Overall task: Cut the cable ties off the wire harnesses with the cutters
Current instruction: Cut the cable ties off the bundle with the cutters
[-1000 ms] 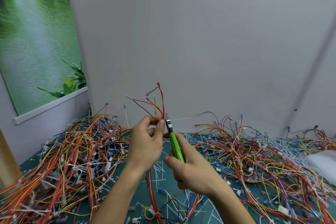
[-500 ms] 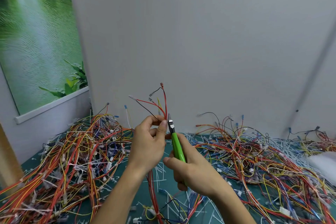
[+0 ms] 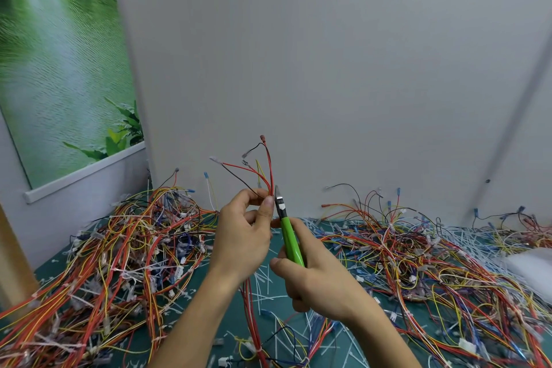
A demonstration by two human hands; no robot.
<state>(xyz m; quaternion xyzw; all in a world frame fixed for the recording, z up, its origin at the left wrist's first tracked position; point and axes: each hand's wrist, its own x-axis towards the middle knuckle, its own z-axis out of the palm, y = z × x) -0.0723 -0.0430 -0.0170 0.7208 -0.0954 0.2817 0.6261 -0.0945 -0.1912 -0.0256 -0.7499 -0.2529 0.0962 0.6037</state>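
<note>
The left hand (image 3: 242,239) and right hand (image 3: 313,275) met above the middle of the surface (image 3: 56,260), cutters (image 3: 288,233) between them. One wire pile (image 3: 125,251) lay left, another wire pile (image 3: 418,251) right, loose cut ties (image 3: 265,284) between. The wall (image 3: 328,69) stood behind, a poster (image 3: 56,63) at far left.

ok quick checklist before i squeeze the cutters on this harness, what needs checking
1. Harness held firm: ok. The left hand pinches the held harness between thumb and fingers.
2. Cutters gripped: ok. The right hand wraps the green-handled cutters.
3. Blades on a cable tie: cannot tell. The tip sits beside the wires at the left thumb, but no tie is visible there.
4. Wires clear of the blades: cannot tell. The red wires run very close to the tip.
5. Left thumb clear: not ok. It almost touches the cutter head.
</note>
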